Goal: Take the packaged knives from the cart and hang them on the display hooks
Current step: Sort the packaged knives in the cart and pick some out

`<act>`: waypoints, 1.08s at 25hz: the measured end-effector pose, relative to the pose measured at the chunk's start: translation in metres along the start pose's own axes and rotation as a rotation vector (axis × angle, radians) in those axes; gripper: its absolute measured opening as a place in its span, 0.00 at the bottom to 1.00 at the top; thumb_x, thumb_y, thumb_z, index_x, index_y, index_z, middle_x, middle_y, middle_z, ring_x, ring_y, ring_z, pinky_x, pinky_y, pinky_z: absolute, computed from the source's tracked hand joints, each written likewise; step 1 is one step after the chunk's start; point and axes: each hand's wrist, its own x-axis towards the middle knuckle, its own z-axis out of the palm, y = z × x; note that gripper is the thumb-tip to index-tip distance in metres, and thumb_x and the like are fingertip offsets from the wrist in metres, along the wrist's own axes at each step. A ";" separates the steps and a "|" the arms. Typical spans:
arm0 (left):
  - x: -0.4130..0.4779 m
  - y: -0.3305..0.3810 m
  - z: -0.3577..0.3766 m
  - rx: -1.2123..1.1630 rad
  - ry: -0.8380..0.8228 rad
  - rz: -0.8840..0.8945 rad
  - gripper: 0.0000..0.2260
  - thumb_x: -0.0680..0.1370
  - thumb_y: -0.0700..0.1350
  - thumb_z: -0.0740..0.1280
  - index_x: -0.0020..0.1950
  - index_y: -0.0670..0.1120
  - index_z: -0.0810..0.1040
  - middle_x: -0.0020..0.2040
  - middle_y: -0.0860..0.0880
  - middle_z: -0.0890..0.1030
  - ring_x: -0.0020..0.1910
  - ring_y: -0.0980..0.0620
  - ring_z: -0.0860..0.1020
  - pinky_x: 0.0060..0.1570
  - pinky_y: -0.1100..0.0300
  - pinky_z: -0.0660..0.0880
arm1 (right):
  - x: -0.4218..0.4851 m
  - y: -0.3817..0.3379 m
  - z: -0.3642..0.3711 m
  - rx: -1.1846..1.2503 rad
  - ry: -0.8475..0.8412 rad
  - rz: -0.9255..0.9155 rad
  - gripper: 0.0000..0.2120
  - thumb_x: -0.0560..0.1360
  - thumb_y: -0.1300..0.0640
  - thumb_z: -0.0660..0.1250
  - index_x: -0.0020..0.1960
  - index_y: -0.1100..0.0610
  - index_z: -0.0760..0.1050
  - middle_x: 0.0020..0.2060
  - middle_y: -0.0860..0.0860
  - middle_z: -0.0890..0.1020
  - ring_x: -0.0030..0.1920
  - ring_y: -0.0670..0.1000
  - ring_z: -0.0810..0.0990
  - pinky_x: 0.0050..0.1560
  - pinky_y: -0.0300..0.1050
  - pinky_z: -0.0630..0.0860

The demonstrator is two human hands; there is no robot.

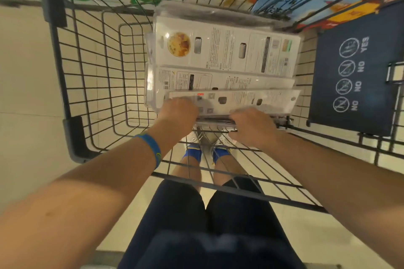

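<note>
Starting out: left hand (178, 109) and right hand (251, 124) grip the nearest clear-plastic knife pack (240, 99) in a black wire cart (54, 50); hanging apparently remains.

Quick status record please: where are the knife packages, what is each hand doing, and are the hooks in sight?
cart: black wire cart, seen from above
packaged knives: flat clear packs, stacked overlapping inside the cart, printed backs up
nearest package: on top at the near end of the stack
left hand: fingers curled on its left end
right hand: fingers curled on its near edge, further right
display hooks: not in view
right of stack: dark blue panel with NO/YES signs
</note>
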 end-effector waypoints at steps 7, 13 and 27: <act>-0.010 -0.016 0.004 -0.074 0.111 0.162 0.09 0.82 0.47 0.63 0.62 0.50 0.76 0.56 0.49 0.76 0.49 0.48 0.79 0.46 0.51 0.80 | 0.015 0.012 -0.006 0.006 -0.023 0.014 0.09 0.81 0.55 0.67 0.59 0.51 0.82 0.50 0.52 0.83 0.50 0.55 0.80 0.47 0.47 0.75; -0.027 -0.043 -0.023 -0.753 0.536 -0.047 0.23 0.80 0.64 0.57 0.53 0.48 0.82 0.47 0.51 0.81 0.42 0.53 0.79 0.39 0.59 0.77 | -0.006 0.034 -0.062 0.230 0.155 -0.063 0.12 0.80 0.39 0.64 0.54 0.44 0.81 0.41 0.43 0.78 0.42 0.49 0.78 0.37 0.44 0.70; -0.046 -0.013 -0.086 -2.544 -0.086 -0.286 0.31 0.73 0.62 0.71 0.67 0.43 0.74 0.59 0.38 0.81 0.55 0.38 0.82 0.52 0.44 0.80 | -0.049 -0.033 -0.076 0.360 0.682 -0.125 0.14 0.76 0.63 0.73 0.61 0.59 0.83 0.51 0.54 0.81 0.51 0.53 0.80 0.52 0.46 0.78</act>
